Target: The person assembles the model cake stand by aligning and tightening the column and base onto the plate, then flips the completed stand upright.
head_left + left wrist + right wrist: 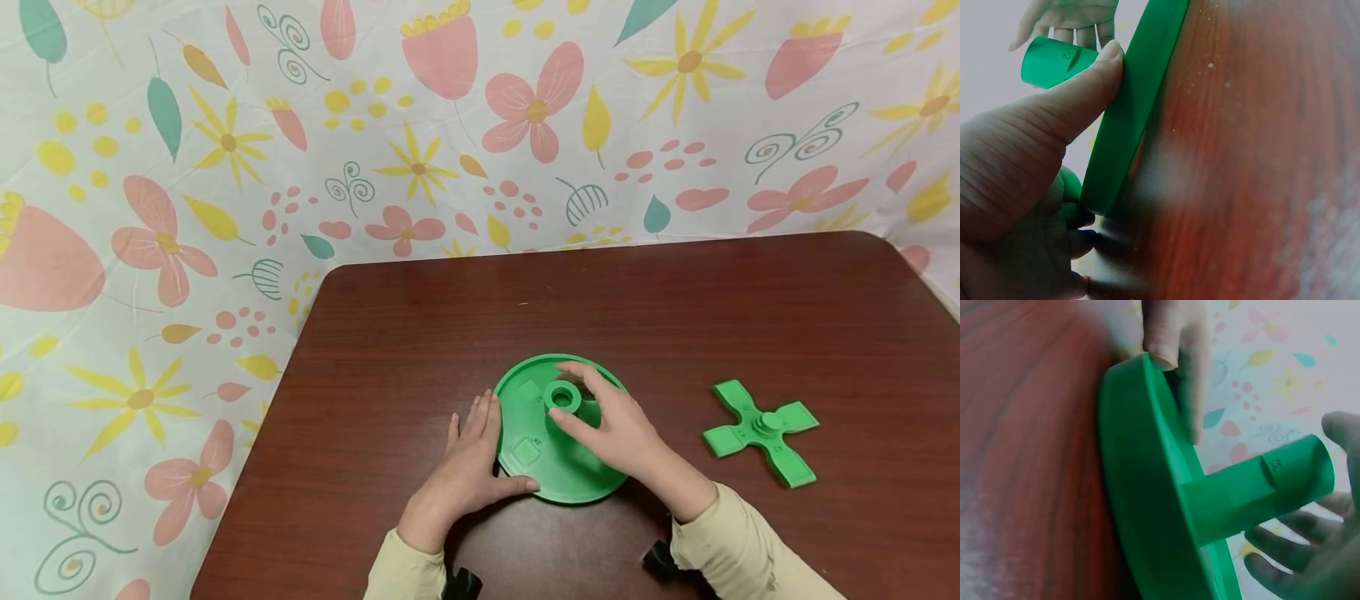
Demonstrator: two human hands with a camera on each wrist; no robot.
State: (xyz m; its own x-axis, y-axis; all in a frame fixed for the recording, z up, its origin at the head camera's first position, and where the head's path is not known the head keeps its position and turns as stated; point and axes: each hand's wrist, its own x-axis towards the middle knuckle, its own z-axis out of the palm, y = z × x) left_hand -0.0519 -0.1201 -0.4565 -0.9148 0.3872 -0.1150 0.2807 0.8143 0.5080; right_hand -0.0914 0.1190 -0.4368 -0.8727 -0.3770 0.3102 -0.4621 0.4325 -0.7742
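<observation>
A green round base (528,475) with a raised rim lies on the table, and a hollow green post (562,396) stands up from it. My left hand (468,467) holds the base at its left side, its thumb over the near rim and its fingers along the edge. My right hand (622,425) hovers around the top of the post, thumb and fingers spread on either side. In the right wrist view, a gap shows between the thumb and the post (1260,487), which has a small number marked on its side.
A green cross-shaped piece (780,454) with a short round stub at its centre lies to the right on the brown table (420,333). A flower-patterned cloth (465,142) hangs behind the table and along its left side.
</observation>
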